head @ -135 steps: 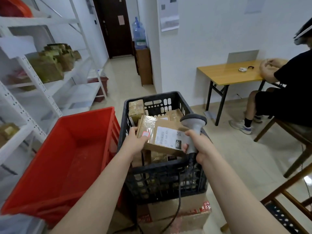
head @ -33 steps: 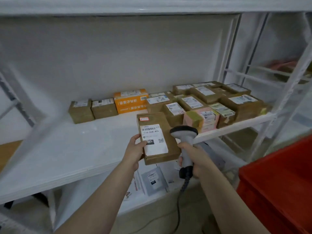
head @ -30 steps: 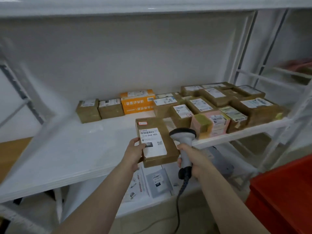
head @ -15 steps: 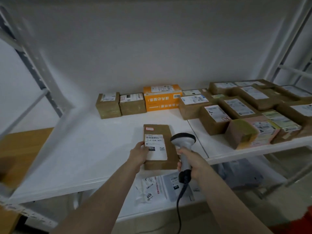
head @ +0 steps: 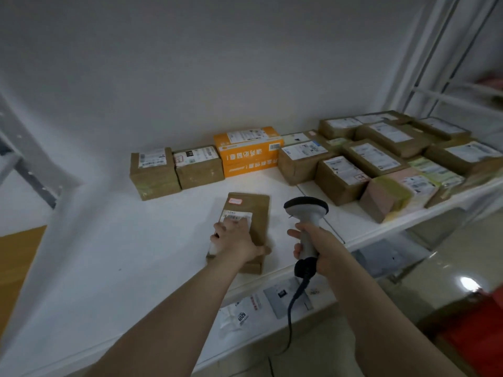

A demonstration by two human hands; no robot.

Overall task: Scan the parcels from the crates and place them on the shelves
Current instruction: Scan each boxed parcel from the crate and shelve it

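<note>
A flat brown parcel (head: 253,210) with a white label lies on the white shelf (head: 136,240), near its front edge. My left hand (head: 235,240) lies flat on top of the parcel, fingers stretched over the label. To its right, my right hand (head: 317,247) grips the handle of a grey barcode scanner (head: 306,210), held upright above the shelf edge, its cable hanging down.
Two brown boxes (head: 174,170) and an orange box (head: 249,151) stand along the back wall. Several labelled parcels (head: 381,161) fill the shelf's right side. Flat mail bags (head: 272,300) lie on the lower shelf. A red crate (head: 479,330) shows at bottom right.
The parcel went from the black crate to the shelf. In the last second it came down onto the shelf, and my left hand shifted from holding its edge to lying flat on top.
</note>
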